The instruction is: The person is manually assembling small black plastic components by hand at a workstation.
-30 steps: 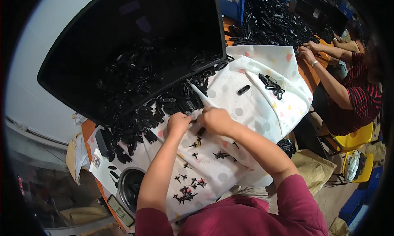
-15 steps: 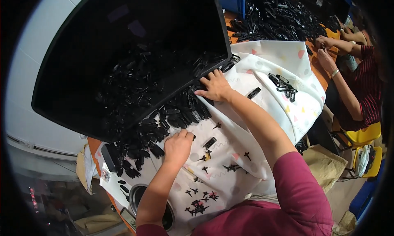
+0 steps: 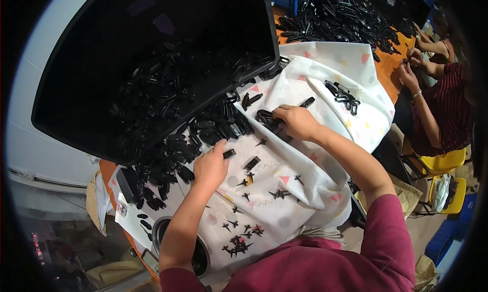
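My left hand is over the patterned white cloth, its fingers closed at the tips on a short black plastic piece. Farther right, my right hand has its fingers bent down on a few oblong black plastic pieces, which stick out to the left of the fingertips. A heap of similar black pieces lies along the front edge of the big black tub. Between my arms, one black oblong piece and several small cross-shaped black parts lie on the cloth.
A round metal bowl stands beneath my left forearm. A small group of black pieces lies on the cloth at the right. Beyond is a large black pile on an orange table, where other people's hands work. Yellow stools stand at the right.
My right hand has pulled back from the tub's edge toward me and right, bringing black pieces along the cloth. My left hand has turned slightly, showing the black piece at its fingertips.
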Motion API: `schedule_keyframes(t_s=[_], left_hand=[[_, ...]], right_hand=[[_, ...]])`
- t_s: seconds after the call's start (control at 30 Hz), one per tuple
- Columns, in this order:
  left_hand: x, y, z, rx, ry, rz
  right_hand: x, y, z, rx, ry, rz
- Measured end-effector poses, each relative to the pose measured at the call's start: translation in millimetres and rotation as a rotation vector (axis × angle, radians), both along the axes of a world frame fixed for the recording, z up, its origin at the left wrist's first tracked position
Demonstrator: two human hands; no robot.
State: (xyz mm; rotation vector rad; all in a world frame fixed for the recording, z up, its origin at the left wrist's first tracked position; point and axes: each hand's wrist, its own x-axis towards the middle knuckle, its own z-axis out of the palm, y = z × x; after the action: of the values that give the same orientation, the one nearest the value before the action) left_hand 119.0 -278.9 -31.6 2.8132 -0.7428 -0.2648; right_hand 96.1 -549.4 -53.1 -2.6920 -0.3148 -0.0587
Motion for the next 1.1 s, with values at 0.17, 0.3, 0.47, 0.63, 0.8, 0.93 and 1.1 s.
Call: schedule_keyframes(t_s=[0.17,0.3,0.47,0.63,0.8,0.93,1.1], left_hand=[[-15,-6,14,-0.773,0.352,0.288],[-41,-11,18,-1.047,0.491,0.337],[-75,-11,35,-1.206,0.654,0.346],[-107,-8,59,-1.3,0.622,0.275],[-122,-4,71,-1.344,0.537,0.267],[-132,-2,82,-1.357,0.468,0.241],[-137,1,85,-1.282,0.426,0.109]], right_hand=[[-37,11,27,0.205,-0.159,-0.212],[-40,15,26,0.15,-0.175,-0.266],[-53,26,40,0.141,-0.452,-0.146],[-103,89,98,0.702,-0.327,0.05],[-133,100,102,0.694,-0.35,0.136],[-145,97,105,0.655,-0.41,0.095],[-150,99,112,0.656,-0.619,0.105]])
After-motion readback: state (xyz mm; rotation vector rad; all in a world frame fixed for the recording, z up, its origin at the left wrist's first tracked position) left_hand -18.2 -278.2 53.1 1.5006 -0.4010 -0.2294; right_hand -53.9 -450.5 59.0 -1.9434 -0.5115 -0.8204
